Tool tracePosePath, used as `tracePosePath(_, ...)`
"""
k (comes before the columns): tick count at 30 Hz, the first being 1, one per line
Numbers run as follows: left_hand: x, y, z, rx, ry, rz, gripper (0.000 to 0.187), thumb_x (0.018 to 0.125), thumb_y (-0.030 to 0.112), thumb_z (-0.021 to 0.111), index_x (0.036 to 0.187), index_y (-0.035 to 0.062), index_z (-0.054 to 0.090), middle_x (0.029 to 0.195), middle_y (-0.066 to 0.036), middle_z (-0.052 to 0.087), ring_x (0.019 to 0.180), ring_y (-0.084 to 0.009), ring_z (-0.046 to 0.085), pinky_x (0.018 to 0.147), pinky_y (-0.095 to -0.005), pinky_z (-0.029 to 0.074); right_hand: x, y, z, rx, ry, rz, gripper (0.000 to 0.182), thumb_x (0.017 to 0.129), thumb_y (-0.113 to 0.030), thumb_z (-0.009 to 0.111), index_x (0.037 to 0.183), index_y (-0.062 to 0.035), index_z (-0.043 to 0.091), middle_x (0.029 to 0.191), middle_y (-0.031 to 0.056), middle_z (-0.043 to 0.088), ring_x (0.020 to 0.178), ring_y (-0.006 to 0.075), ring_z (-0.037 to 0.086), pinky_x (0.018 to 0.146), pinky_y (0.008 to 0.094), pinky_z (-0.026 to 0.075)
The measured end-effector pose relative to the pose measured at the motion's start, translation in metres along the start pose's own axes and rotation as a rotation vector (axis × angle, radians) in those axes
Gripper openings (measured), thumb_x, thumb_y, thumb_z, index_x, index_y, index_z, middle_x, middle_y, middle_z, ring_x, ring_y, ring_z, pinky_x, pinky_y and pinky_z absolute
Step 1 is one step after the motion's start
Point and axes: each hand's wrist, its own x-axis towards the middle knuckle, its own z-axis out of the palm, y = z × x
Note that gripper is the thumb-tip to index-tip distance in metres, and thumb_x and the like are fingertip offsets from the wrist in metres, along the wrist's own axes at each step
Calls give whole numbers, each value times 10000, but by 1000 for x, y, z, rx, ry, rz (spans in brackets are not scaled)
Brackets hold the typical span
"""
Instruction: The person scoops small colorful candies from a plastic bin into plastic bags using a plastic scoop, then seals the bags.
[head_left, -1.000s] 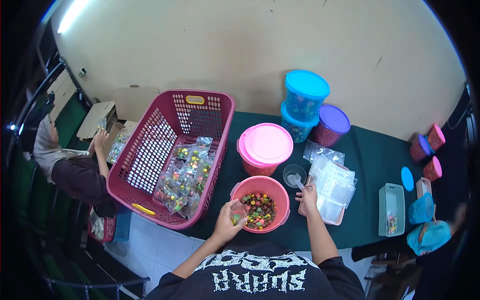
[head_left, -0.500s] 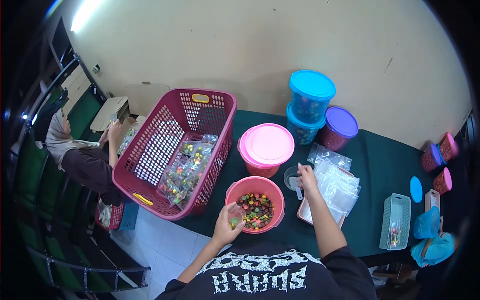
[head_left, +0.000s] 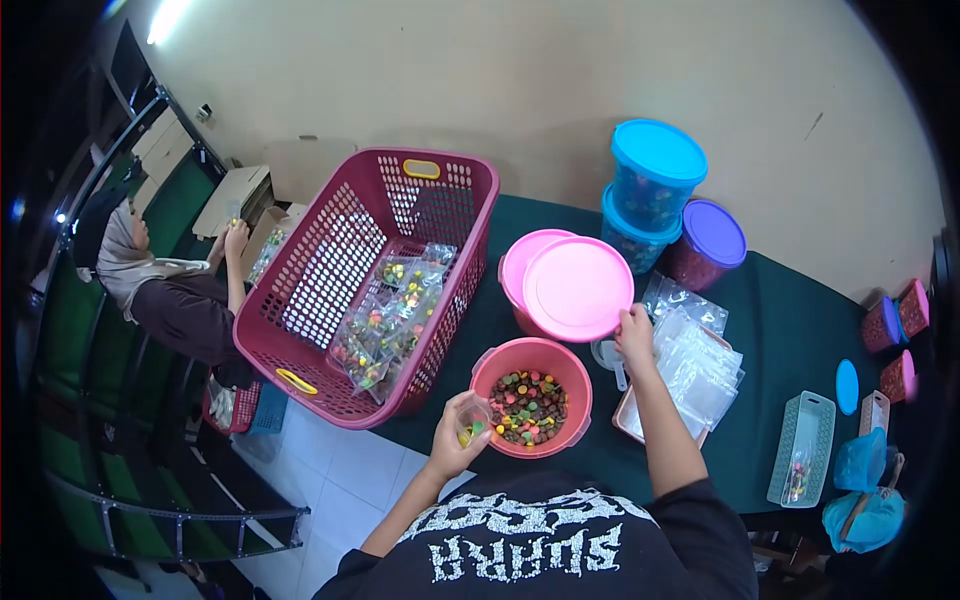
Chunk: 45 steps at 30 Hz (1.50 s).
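Forearms, nearest the viewer, extend from dark sleeves over the table [head_left: 765,340]; the left forearm slants up and inward, its grip, the left grip [head_left: 453,440], curled about a clear cup [head_left: 475,408] with some coloured pieces inside, at the near-left rim of a pink tub [head_left: 530,352] of mixed sweets [head_left: 527,408]; the right forearm, reaching farther, rises steeply and leans slightly inward, the right grip [head_left: 634,338] pinching the near-right edge of a round pink lid [head_left: 578,288]; the lid overlaps the top of a pink container [head_left: 525,320], displaced toward the right, though whether the two touch cannot be told; beyond stand stacked blue-lidded containers [head_left: 655,190], beside a purple-lidded one [head_left: 706,245].
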Motion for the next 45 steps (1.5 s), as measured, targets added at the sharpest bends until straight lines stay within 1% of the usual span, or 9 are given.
tracePosePath(7, 23, -15, 0, -38, 221, 69, 585, 798, -10, 645, 1302, 7, 347, 1094, -107, 539, 951, -165, 551, 895, -330, 452, -121, 20, -19, -91, -92, 127, 43, 927, -117, 484, 929, -75, 494, 553, -31, 443, 395, 54, 400, 341, 205, 316)
tracePosePath(11, 35, -7, -5, -17, 84, 128, 640, 779, -11, 646, 1322, 28, 309, 1094, -116, 512, 972, -180, 542, 891, -335, 441, -146, 46, -21, -267, -101, -18, 21, 916, -86, 501, 909, -68, 492, 567, -27, 457, 399, 50, 394, 354, 209, 301)
tracePosePath(22, 53, 12, -16, 11, -121, 263, 651, 783, -11, 636, 1336, 34, 295, 1138, -140, 475, 1020, -206, 531, 907, -355, 430, -175, 12, 14, -826, 46, -52, 331, 861, -285, 588, 1061, -48, 474, 720, 161, 596, 712, 369, 627, 642, 459, 471)
tracePosePath(28, 54, 40, -15, -104, -239, 338, 626, 775, -6, 641, 1296, 64, 302, 1187, -176, 459, 1078, -244, 510, 948, -392, 410, -185, 13, 18, -796, 71, -14, 409, 859, -265, 597, 1149, -18, 448, 1034, 194, 566, 930, 349, 598, 782, 445, 466)
tracePosePath(31, 61, 57, -9, -238, -436, 367, 594, 767, 14, 662, 1249, 87, 323, 1254, -210, 450, 1135, -287, 500, 1001, -429, 375, -195, 2, 14, -795, 148, -364, 447, 826, -248, 645, 1167, -26, 460, 1111, 172, 537, 991, 306, 564, 820, 393, 460)
tracePosePath(34, 60, 73, 0, -250, -644, 303, 577, 766, 86, 698, 1243, 120, 375, 1318, -207, 443, 1203, -332, 457, 1028, -460, 324, -212, -26, 15, -256, -282, -401, 583, 806, -326, 689, 1232, -23, 431, 1184, 100, 491, 1069, 199, 493, 891, 337, 404)
tracePosePath(37, 64, 95, 18, 113, -697, 441, 488, 716, 173, 773, 1143, 87, 553, 1271, -147, 488, 1205, -326, 442, 1012, -450, 335, -222, -33, 18, 9, -515, -457, 508, 830, -338, 703, 1173, -39, 478, 1165, 100, 510, 1092, 186, 495, 911, 329, 409)
tracePosePath(41, 57, 93, 40, 132, -511, 360, 370, 754, 165, 744, 1069, 52, 586, 1132, -122, 547, 1065, -270, 526, 923, -376, 408, -236, -41, 12, 295, -397, -358, 226, 800, -7, 697, 911, -41, 504, 1006, 90, 567, 947, 148, 554, 845, 281, 441)
tracePosePath(45, 46, 86, 57, 4, -451, 177, 161, 788, 116, 705, 901, 21, 641, 910, -91, 620, 889, -226, 595, 814, -330, 455, -246, -47, 1, 236, -294, -290, 164, 813, -38, 701, 879, -22, 551, 932, 71, 595, 842, 119, 575, 767, 258, 460)
